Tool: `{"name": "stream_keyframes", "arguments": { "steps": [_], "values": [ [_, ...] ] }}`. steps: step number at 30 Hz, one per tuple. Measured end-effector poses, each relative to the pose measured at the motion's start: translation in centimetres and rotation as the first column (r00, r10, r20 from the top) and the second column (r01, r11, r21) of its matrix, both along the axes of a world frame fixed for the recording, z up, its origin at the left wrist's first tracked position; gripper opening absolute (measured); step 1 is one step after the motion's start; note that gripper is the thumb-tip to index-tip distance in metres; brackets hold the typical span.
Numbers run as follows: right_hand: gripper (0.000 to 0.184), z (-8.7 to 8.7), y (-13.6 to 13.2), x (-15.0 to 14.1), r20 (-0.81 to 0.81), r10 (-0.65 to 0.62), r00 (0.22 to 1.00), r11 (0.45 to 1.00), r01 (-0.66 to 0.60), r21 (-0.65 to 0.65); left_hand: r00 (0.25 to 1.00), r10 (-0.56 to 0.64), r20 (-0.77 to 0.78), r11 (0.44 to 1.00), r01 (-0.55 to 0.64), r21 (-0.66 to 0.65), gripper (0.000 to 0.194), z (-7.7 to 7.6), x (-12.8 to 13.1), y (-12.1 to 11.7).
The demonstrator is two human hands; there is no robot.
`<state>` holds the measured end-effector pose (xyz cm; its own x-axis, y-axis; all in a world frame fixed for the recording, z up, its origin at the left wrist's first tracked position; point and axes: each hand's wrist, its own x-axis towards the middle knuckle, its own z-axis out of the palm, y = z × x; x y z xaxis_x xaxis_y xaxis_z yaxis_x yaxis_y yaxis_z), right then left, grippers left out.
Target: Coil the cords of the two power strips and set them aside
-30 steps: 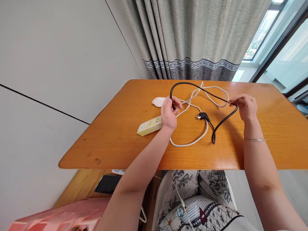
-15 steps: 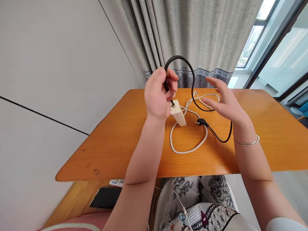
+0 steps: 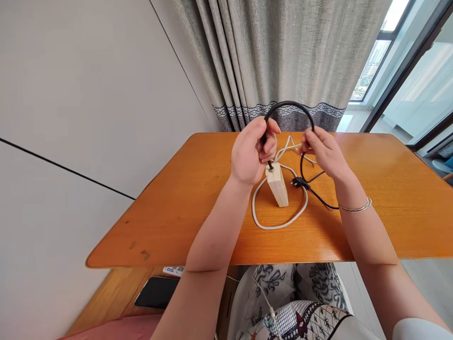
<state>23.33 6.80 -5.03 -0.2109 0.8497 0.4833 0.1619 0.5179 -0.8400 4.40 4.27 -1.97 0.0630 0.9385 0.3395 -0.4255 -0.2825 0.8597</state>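
A black power cord (image 3: 288, 103) arches between my two hands above the table. My left hand (image 3: 253, 148) is closed round the cord, close to where it enters one end of a cream-white box-like block (image 3: 278, 186). The block hangs or stands tilted below that hand; whether it touches the table I cannot tell. My right hand (image 3: 323, 148) pinches the other side of the arch. Just below it, the cord's black plug (image 3: 299, 182) lies on the table with its prongs pointing left. A white cable (image 3: 256, 215) loops on the table around and behind the block.
The wooden table (image 3: 170, 203) has a wall (image 3: 71, 94) on its left and a grey curtain (image 3: 293, 56) behind. Below its front edge, a black phone (image 3: 157, 292) and part of a white power strip (image 3: 173, 270) lie on a lower wooden surface.
My right hand, open and apart from the cord before, has closed on it. My left hand has moved right and slightly down, bringing the cream-white block along. The arch of cord is lower and wider.
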Motion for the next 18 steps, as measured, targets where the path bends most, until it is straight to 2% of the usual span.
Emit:
{"name": "stream_keyframes", "arguments": {
  "steps": [3,6,8,10,12,14,16,18],
  "values": [
    [0.05,0.0,0.7,0.7,-0.141,-0.153,0.978,0.985,0.162,0.054,0.995,-0.068,-0.076,0.998,0.07,0.012,0.038,-0.6,0.7,0.3],
    [0.042,-0.3,1.4,1.6,-0.189,-0.265,0.946,0.953,0.286,0.097,0.977,-0.153,-0.146,0.988,0.155,-0.003,0.041,-1.4,1.3,0.7],
    [0.032,-0.6,1.5,1.9,-0.122,-0.307,0.944,0.945,0.317,0.075,0.981,-0.138,-0.132,0.99,0.137,-0.019,0.045,-1.7,1.6,0.9],
    [0.019,-0.8,1.2,1.7,0.052,-0.305,0.951,0.952,0.304,0.026,0.994,-0.07,-0.085,0.997,0.068,-0.028,0.047,-1.8,1.6,1.1],
    [0.014,-1.0,0.7,1.2,0.282,-0.21,0.936,0.97,0.235,-0.058,0.999,0.013,-0.039,0.999,-0.014,-0.03,0.049,-1.7,1.4,1.4],
    [0.024,-1.1,0.1,0.4,0.464,-0.035,0.885,0.978,0.127,-0.168,0.996,0.085,-0.005,0.996,-0.086,-0.021,0.051,-1.5,1.1,1.6],
    [0.034,-1.1,-0.5,-0.4,0.559,0.111,0.822,0.965,0.044,-0.257,0.989,0.146,0.017,0.989,-0.145,-0.005,0.05,-1.3,0.6,1.9],
    [0.046,-1.1,-1.0,-1.1,0.636,0.171,0.752,0.954,0.035,-0.297,0.979,0.199,0.032,0.98,-0.2,0.017,0.049,-1.1,0.2,2.2]
  ]
}}
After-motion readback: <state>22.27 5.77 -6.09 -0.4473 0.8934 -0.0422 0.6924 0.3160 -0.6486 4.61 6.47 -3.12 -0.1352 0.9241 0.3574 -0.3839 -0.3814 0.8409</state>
